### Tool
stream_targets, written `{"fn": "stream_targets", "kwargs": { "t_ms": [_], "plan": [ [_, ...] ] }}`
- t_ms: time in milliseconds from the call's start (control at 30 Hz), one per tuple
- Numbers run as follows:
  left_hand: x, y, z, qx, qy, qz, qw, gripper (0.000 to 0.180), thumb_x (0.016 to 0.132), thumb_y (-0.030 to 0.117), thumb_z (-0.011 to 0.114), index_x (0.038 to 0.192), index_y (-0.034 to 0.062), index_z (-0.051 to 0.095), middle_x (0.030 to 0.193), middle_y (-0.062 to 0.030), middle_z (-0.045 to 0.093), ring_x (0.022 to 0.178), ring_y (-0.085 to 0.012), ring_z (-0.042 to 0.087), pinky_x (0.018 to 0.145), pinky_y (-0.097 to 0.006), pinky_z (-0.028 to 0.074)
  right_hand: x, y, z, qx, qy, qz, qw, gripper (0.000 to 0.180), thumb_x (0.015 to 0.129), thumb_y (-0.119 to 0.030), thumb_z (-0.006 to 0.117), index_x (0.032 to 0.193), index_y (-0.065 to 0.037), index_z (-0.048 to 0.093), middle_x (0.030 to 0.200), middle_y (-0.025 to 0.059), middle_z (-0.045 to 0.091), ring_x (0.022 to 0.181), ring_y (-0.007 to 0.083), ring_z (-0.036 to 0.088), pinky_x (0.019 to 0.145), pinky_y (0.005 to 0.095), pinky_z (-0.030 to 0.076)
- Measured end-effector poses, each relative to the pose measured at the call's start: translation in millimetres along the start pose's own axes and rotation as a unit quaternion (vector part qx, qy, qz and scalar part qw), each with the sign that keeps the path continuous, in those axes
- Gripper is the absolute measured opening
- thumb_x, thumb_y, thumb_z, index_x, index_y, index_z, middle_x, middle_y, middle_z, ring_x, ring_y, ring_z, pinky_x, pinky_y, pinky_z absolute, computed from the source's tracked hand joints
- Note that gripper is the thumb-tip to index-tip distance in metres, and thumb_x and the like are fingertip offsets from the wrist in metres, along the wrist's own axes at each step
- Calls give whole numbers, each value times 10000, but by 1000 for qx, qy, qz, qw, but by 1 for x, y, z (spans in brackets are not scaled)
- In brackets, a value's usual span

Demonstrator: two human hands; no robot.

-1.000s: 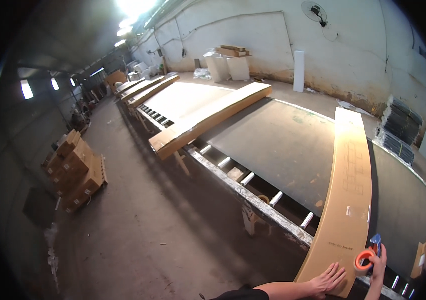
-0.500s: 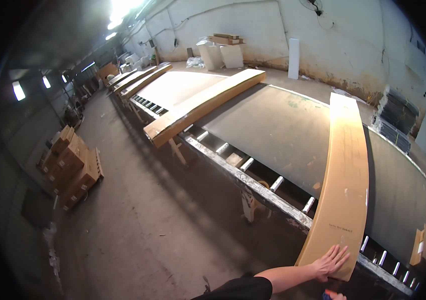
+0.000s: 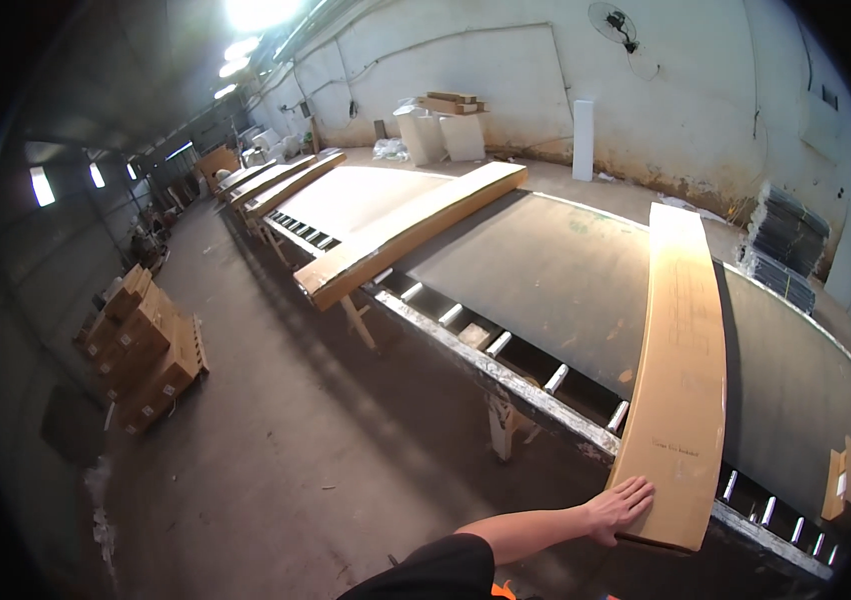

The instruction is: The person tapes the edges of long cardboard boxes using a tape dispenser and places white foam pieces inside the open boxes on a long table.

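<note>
My left hand (image 3: 621, 505) lying flat on near end of long cardboard box (image 3: 681, 370), grip spread, pinching nothing. Box lying across desk (image 3: 546, 270), end poking past edge. Right hand not showing. Steadying box, I think; next push needing even pressure. Can't see inside box.

Left hand (image 3: 621, 505) flat, fingers spread, on the near end of a long cardboard box (image 3: 681, 370) at lower right, lying across the roller table (image 3: 506, 375) (rollers exposed along its edge), second long box (image 3: 411, 232) at centre, stacked cartons (image 3: 151, 350) at left.
</note>
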State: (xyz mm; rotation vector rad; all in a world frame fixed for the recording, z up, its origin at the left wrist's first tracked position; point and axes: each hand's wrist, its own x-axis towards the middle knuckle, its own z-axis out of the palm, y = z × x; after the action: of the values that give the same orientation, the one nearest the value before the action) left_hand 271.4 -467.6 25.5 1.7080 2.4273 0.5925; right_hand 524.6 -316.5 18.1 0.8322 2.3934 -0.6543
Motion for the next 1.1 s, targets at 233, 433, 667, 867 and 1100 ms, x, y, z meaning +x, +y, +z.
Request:
{"fn": "stream_targets", "kwargs": {
  "t_ms": [233, 433, 667, 867, 1100],
  "plan": [
    [-13, -30, -13, -90, -34, 30, 995, 1404, 404, 223, 855, 1489, -87, 20, 1540, -352, 51, 1410, -447, 269, 1155, -423, 300, -17, -92, -119, 123, 290, -210, 926, 423, 628, -219, 739, 1019, -67, 686, 916, 142, 661, 849, 352, 659, 773, 426, 525],
    [-16, -35, -11, -167, 30, 26, 985, 1424, 401, 170, 850, 1507, -48, -19, 1546, -346, -47, 1384, -456, 304, 1094, -378, 392, 44, -195, -163, -2, 249, -87, 965, 348, 545, -191, 705, 854, -32, 713, 772, 172, 673, 752, 322, 681, 677, 390, 537],
    [-18, -52, -3, -161, 40, 29, 986, 1390, 440, 172, 847, 1520, -11, -10, 1551, -338, -20, 1371, -459, 328, 1085, -407, 410, -3, -145, -62, -162, 174, 48, 970, 494, 478, -333, 850, 943, -190, 763, 992, 156, 691, 966, 345, 660, 885, 440, 527],
    [-30, -53, -37, -138, -30, 2, 990, 1322, 513, 214, 847, 1535, 48, 25, 1557, -320, 55, 1359, -481, 332, 1082, -432, 411, 47, -177, 11, -179, 130, 60, 973, 351, 635, -346, 758, 929, -157, 730, 999, 127, 688, 918, 322, 678, 815, 427, 548],
    [-42, -44, -33, -112, -50, 8, 992, 1218, 564, 292, 830, 1525, 35, 128, 1574, -250, 136, 1391, -445, 301, 1122, -428, 359, 66, -106, 121, 118, 141, -100, 978, 551, 643, -219, 730, 1183, -119, 686, 1055, 118, 687, 938, 228, 679, 819, 346, 544]
  ]
}}
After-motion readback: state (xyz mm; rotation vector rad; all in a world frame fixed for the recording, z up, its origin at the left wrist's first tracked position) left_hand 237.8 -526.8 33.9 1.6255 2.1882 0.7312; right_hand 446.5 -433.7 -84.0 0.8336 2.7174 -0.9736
